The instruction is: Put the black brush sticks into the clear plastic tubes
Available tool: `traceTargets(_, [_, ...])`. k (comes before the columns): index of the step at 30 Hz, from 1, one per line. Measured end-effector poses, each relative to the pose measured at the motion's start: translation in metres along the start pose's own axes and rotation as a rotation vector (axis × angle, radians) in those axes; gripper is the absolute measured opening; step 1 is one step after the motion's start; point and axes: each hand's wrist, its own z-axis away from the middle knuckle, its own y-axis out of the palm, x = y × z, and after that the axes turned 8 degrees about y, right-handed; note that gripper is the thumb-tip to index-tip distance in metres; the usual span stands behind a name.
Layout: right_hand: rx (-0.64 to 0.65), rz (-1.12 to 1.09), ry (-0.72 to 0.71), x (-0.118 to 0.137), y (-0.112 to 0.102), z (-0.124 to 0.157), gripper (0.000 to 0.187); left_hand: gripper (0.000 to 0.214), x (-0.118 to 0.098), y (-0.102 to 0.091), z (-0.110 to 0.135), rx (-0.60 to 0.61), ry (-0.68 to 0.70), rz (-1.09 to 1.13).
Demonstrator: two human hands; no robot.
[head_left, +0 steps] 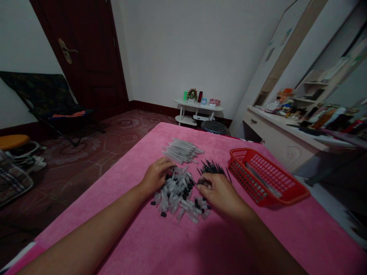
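Note:
My left hand point(157, 173) is closed in a pinch on a slim whitish pen barrel that slants toward my right hand; the fingers cover part of it. Opposite, the closed fingers of my right hand point(216, 188) grip a thin dark piece that looks like a pen refill, its end close to the barrel. Beneath and between both hands lies a heap of clear pen caps point(174, 191) mixed with small black plugs point(163, 214). Behind it rests a stack of white pen barrels point(183, 150). Several black refills point(212, 167) lie just beyond my right hand.
A red plastic basket point(258, 198) holding a few pen-like sticks stands right of the refills. Everything lies on a pink cloth-covered table point(137, 236). A black round stool point(214, 127) is beyond the far edge; a cluttered dresser point(304, 133) stands at the right.

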Motion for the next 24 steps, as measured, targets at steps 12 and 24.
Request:
traceTargets(12, [-0.016,-0.067,-0.016,-0.005,-0.003,-0.002,0.019,0.044,-0.009,-0.002,-0.001,0.142,0.108,-0.095])
traceTargets(24, [-0.282,-0.418,-0.042,-0.003,0.013,-0.007,0.025,0.039,-0.015,0.003,-0.002,0.05,0.065,0.049])
